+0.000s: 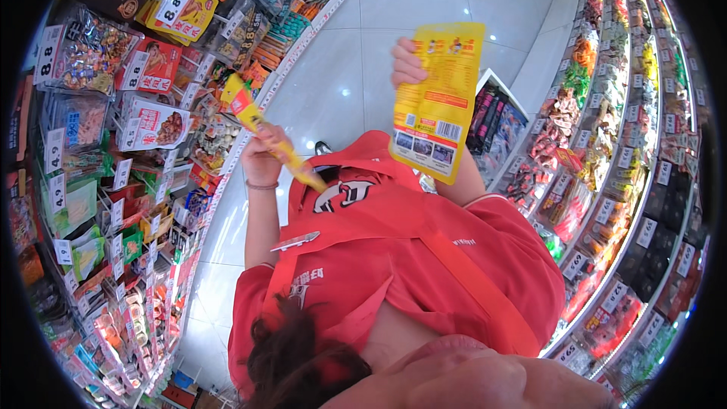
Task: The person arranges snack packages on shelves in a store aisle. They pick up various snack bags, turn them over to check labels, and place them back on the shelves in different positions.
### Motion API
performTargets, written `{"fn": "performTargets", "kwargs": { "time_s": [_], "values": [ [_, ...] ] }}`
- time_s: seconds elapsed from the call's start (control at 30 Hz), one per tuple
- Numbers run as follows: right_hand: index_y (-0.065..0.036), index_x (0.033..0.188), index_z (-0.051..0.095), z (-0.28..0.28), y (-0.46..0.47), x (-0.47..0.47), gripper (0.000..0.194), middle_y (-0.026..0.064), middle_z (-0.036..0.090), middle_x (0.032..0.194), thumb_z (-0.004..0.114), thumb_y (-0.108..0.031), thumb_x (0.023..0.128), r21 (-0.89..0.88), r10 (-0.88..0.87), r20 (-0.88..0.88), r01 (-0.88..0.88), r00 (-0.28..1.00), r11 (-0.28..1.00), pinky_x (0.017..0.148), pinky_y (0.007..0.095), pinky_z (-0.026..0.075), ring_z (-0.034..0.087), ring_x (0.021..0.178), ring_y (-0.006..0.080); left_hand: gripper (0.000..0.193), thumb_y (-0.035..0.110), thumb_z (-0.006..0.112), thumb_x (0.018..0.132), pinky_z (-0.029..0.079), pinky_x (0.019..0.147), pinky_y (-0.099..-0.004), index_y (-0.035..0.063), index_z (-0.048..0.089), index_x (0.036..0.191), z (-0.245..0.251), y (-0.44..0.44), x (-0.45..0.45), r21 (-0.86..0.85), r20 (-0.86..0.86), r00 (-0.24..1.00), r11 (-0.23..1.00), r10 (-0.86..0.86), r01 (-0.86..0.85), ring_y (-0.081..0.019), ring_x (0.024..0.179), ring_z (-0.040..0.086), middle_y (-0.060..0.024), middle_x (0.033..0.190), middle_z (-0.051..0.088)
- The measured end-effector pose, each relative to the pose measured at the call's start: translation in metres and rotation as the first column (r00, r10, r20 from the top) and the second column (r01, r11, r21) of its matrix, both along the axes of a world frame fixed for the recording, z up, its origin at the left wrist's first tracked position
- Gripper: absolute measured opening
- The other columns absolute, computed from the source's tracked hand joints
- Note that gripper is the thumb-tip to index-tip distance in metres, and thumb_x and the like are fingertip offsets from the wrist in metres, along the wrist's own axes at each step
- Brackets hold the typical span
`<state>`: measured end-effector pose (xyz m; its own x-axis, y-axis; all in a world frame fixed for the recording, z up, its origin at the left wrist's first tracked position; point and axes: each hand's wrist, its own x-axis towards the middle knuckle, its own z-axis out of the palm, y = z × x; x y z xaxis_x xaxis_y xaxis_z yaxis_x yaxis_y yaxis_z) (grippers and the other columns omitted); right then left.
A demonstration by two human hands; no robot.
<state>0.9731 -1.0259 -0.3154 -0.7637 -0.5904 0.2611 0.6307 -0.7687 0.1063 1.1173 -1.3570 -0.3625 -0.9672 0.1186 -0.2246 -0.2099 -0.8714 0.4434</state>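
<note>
My right hand (408, 62) grips a flat yellow snack pouch (437, 102) by its left edge, in front of my chest. The pouch's printed back faces up, with a barcode and small pictures; part of my forearm is hidden behind it. On the other side, my left hand (266, 145) is closed around another yellow and red packet (247, 108), seen nearly edge-on and tilted. That packet's lower end is close to the front of my red apron (386, 204); whether it touches cannot be told.
Hanging snack packs (153, 65) with price tags fill the rack at left. Tiered shelves (602, 125) of wrapped goods curve along the right. A low white bin (493, 76) with dark packets stands near my right arm. Grey floor tiles (363, 68) run between them.
</note>
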Motion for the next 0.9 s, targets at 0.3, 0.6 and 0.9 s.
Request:
{"fn": "performTargets", "kwargs": {
  "time_s": [0.3, 0.6, 0.9],
  "values": [
    [-0.006, 0.088, 0.036, 0.028, -0.137, -0.017, 0.035, 0.0056, 0.041, 0.075, 0.063, -0.026, 0.097, -0.105, 0.381, -0.275, -0.421, 0.883, 0.901, 0.039, 0.023, 0.048, 0.059, 0.049, 0.0166, 0.043, 0.037, 0.054, 0.082, 0.041, 0.048, -0.0302, -0.0017, 0.05, 0.101, 0.033, -0.058, 0.02, -0.071, -0.221, 0.975, 0.998, -0.016, 0.0, -0.0217, 0.051, 0.048, -0.0125, 0.065, 0.049],
    [-0.005, 0.092, 0.038, 0.017, -0.209, -0.061, 0.027, 0.006, 0.041, 0.075, 0.054, -0.024, 0.101, -0.311, 0.398, -0.306, -0.486, 0.865, 0.817, 0.041, 0.0247, 0.048, 0.057, 0.051, 0.017, 0.047, 0.047, 0.06, 0.097, 0.039, 0.051, -0.0264, 0.0004, 0.051, 0.103, 0.014, -0.086, 0.019, 0.075, -0.363, 0.932, 0.997, 0.026, 0.001, -0.0174, 0.05, 0.048, -0.0081, 0.065, 0.052],
    [-0.01, 0.079, 0.042, 0.033, -0.215, -0.094, 0.03, 0.0035, 0.041, 0.074, 0.056, -0.027, 0.099, -0.027, 0.489, -0.326, -0.525, 0.809, 0.851, 0.051, 0.0244, 0.047, 0.048, 0.071, 0.0173, 0.047, 0.051, 0.058, 0.096, 0.032, 0.06, -0.0246, 0.0044, 0.049, 0.099, 0.044, -0.065, 0.002, 0.188, -0.256, 0.955, 0.977, 0.151, -0.104, -0.0126, 0.055, 0.043, -0.0064, 0.066, 0.053]
  ]
}}
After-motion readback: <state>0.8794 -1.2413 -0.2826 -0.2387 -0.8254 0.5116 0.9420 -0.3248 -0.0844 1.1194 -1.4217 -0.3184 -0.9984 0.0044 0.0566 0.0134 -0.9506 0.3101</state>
